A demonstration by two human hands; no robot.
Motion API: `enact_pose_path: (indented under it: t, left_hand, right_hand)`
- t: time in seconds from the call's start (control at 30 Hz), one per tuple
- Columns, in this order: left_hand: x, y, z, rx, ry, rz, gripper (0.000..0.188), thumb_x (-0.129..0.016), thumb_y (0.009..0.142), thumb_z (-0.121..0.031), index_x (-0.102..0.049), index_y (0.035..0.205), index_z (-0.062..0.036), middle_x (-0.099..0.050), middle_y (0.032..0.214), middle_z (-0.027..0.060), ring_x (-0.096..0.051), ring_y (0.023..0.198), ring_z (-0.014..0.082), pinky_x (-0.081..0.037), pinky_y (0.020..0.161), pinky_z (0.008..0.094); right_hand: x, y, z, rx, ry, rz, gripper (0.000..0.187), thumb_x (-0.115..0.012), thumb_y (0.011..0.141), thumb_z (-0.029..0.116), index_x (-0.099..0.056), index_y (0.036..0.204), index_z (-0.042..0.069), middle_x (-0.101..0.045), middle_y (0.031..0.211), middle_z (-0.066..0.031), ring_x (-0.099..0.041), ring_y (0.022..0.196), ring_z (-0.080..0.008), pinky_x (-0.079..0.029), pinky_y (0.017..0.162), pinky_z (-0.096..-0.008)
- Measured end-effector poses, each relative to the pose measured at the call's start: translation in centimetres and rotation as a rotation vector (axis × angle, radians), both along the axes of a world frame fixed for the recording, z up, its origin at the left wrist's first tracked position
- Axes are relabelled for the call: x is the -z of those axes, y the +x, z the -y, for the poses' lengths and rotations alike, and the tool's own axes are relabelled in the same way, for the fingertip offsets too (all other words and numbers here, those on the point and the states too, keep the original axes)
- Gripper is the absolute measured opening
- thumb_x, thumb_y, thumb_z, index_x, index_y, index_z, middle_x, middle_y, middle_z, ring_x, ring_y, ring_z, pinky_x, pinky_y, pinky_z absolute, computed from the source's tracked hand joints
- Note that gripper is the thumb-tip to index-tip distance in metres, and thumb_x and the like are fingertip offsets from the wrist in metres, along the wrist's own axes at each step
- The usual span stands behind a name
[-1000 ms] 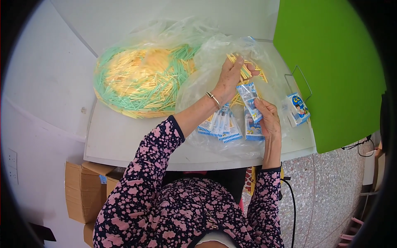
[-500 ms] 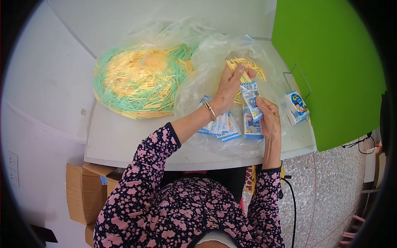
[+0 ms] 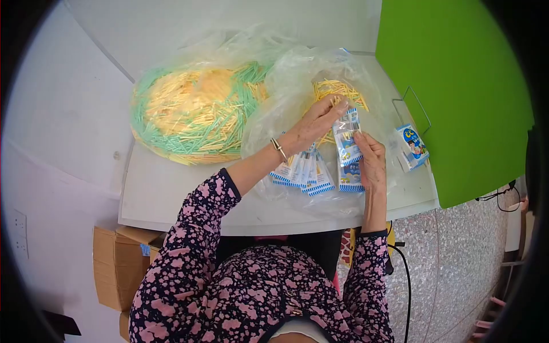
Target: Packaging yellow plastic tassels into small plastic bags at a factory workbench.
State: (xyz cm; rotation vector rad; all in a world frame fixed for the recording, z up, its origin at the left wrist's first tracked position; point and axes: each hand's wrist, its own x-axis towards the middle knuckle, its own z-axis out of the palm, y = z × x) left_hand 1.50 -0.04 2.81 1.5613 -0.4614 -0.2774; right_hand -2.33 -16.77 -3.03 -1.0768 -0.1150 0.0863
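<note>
My right hand (image 3: 373, 157) grips a small blue-and-white packet (image 3: 349, 146) by its right side. Thin yellow sticks show through the packet's middle. At its upper end my left hand (image 3: 320, 124) is closed, with a few yellow stick ends (image 3: 335, 101) showing at the fingertips. Beyond that hand, a loose pile of yellow sticks (image 3: 337, 88) lies on a clear plastic bag (image 3: 274, 108). Several similar packets (image 3: 300, 171) are fanned out below my left wrist. Another packet (image 3: 350, 177) lies beneath the held one, partly covered.
A large clear bag of yellow and green sticks (image 3: 194, 114) stands at the left on the white table (image 3: 171, 197). Toward the right edge are a small blue-and-white box (image 3: 413, 147) and a wire stand (image 3: 420, 108). A green panel (image 3: 457, 86) borders the table. Cardboard boxes (image 3: 117, 268) stand below left.
My left hand has come lower, toward the packet's top. The sticks that stuck up from its fingers have gone down, and sticks now show inside the packet. My right hand keeps its grip.
</note>
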Motion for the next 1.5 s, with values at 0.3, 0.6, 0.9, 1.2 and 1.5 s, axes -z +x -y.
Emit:
enact_pose_path:
  t: [0.3, 0.6, 0.9, 1.2, 1.5]
  left_hand:
    - [-2.1, -0.7, -0.4, -0.223, 0.817, 0.725, 0.049, -0.049, 0.088, -0.038, -0.043, 0.116, 0.0016, -0.053, 0.105, 0.0190, -0.055, 0.094, 0.0321, -0.044, 0.079, 0.0381]
    - [-3.4, 0.1, -0.6, -0.066, 0.593, 0.615, 0.028, -0.060, 0.082, -0.020, -0.057, 0.101, 0.0006, -0.062, 0.091, 0.0148, -0.059, 0.079, 0.0226, -0.047, 0.071, 0.0298]
    - [-2.4, 1.2, -0.1, 0.158, 0.160, 0.195, 0.032, -0.063, 0.079, -0.007, -0.052, 0.108, -0.0004, -0.058, 0.106, 0.0084, -0.055, 0.102, 0.0164, -0.045, 0.084, 0.0270]
    - [-1.4, 1.1, 0.5, 0.120, 0.326, 0.482, 0.032, -0.063, 0.079, -0.007, -0.049, 0.107, -0.0016, -0.055, 0.103, 0.0068, -0.053, 0.101, 0.0155, -0.044, 0.084, 0.0271]
    - [-3.3, 0.7, -2.9, 0.286, 0.392, 0.370, 0.023, -0.061, 0.081, -0.017, -0.054, 0.097, -0.0017, -0.057, 0.091, 0.0027, -0.052, 0.085, 0.0107, -0.044, 0.074, 0.0249]
  right_hand:
    - [-0.1, 0.4, -0.7, 0.029, 0.153, 0.000, 0.026, -0.060, 0.086, 0.018, -0.062, 0.103, -0.001, -0.065, 0.089, -0.0045, -0.059, 0.077, -0.0078, -0.047, 0.068, -0.0211]
    - [-1.1, 0.1, -1.0, 0.020, 0.194, 0.015, 0.025, -0.057, 0.087, 0.019, -0.060, 0.103, -0.001, -0.064, 0.093, -0.0054, -0.059, 0.081, -0.0089, -0.047, 0.071, -0.0225]
    - [-0.7, -0.5, 0.6, -0.108, -0.093, 0.000, 0.021, -0.059, 0.085, 0.014, -0.062, 0.100, -0.001, -0.065, 0.084, -0.0049, -0.060, 0.069, -0.0071, -0.048, 0.063, -0.0208]
    - [-1.0, -0.8, 0.7, -0.120, -0.089, -0.041, 0.020, -0.061, 0.083, 0.012, -0.063, 0.097, -0.002, -0.065, 0.084, -0.0055, -0.060, 0.069, -0.0073, -0.048, 0.063, -0.0205]
    - [-1.7, -2.1, 0.8, -0.079, -0.181, 0.068, 0.016, -0.059, 0.084, 0.012, -0.063, 0.091, -0.001, -0.063, 0.080, -0.0021, -0.057, 0.070, -0.0070, -0.045, 0.062, -0.0201]
